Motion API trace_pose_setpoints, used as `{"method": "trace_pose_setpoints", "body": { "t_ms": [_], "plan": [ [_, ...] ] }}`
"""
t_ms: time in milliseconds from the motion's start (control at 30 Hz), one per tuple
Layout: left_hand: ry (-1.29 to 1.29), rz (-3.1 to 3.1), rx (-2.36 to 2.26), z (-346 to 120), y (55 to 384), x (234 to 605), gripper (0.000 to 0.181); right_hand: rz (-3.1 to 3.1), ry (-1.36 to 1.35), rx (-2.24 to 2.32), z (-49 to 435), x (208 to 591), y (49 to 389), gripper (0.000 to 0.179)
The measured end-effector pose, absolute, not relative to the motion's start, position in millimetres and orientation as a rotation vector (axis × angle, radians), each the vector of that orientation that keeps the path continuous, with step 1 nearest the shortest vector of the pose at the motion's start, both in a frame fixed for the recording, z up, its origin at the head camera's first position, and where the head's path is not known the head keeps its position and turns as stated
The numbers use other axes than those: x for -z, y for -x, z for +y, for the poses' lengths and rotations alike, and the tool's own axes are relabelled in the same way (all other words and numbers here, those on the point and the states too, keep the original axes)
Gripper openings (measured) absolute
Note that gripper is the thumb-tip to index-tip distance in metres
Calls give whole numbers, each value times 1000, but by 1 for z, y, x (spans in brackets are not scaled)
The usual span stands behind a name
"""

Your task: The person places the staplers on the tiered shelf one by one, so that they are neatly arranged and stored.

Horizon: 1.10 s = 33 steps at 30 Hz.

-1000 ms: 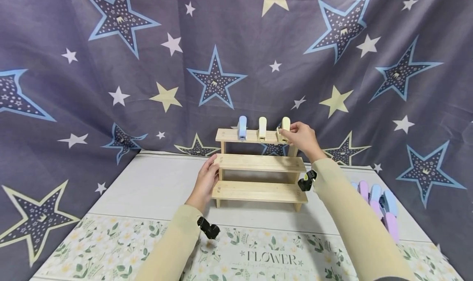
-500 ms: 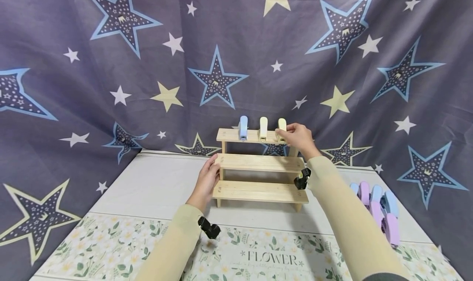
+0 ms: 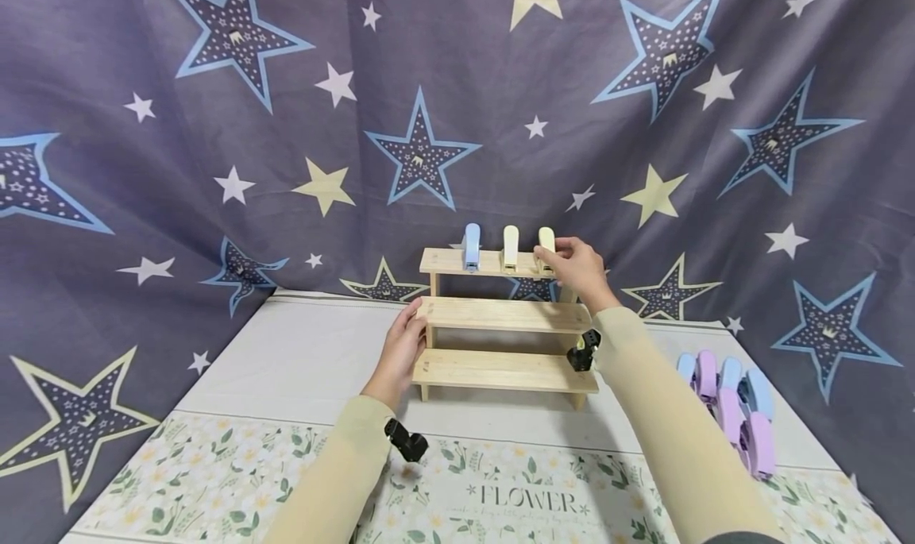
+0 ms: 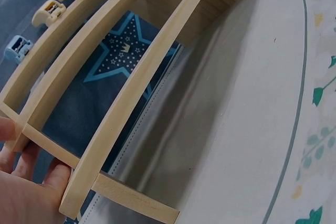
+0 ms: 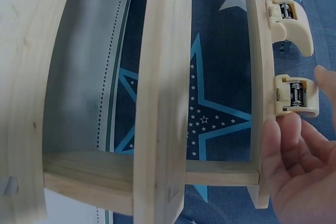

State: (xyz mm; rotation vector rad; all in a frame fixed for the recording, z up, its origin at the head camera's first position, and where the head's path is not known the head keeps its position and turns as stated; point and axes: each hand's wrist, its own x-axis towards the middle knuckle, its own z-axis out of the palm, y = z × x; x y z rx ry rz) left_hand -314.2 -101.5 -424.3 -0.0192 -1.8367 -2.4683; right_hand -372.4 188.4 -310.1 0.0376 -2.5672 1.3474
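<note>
A three-tier wooden display rack [image 3: 507,314] stands on the table. My left hand [image 3: 398,347] grips its left side at the middle tier; in the left wrist view the fingers [image 4: 31,163] wrap the side frame. On the top tier stand a blue stapler [image 3: 472,248], a pale yellow stapler [image 3: 511,248] and, at the right end, another yellow stapler [image 3: 546,239]. My right hand [image 3: 581,270] pinches that right-end stapler, thumb on its left side and fingers on its right. The right wrist view shows the fingertips [image 5: 289,124] against this stapler [image 5: 296,95].
Several purple and blue staplers [image 3: 729,405] lie grouped on the table at the right. A white cloth with a floral strip [image 3: 529,488] covers the table. A star-patterned curtain [image 3: 457,171] hangs close behind the rack.
My right hand has shifted slightly left with the right-end yellow stapler, nearer to the middle one. The left hand stays on the rack.
</note>
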Motion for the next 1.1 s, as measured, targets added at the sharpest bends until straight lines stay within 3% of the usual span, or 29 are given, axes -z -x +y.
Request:
{"method": "trace_pose_setpoints", "body": {
  "t_ms": [667, 867, 1100],
  "plan": [
    [-11, -1847, 2450, -101, 313, 422, 55, -2671, -176, -1280, 229, 318, 342, 69],
    [-11, -1841, 2440, -100, 314, 423, 54, -2724, -226, -1185, 253, 318, 323, 60],
    [3, -1839, 2450, -99, 313, 424, 54, -2816, -248, -1079, 296, 332, 297, 63]
  ]
}}
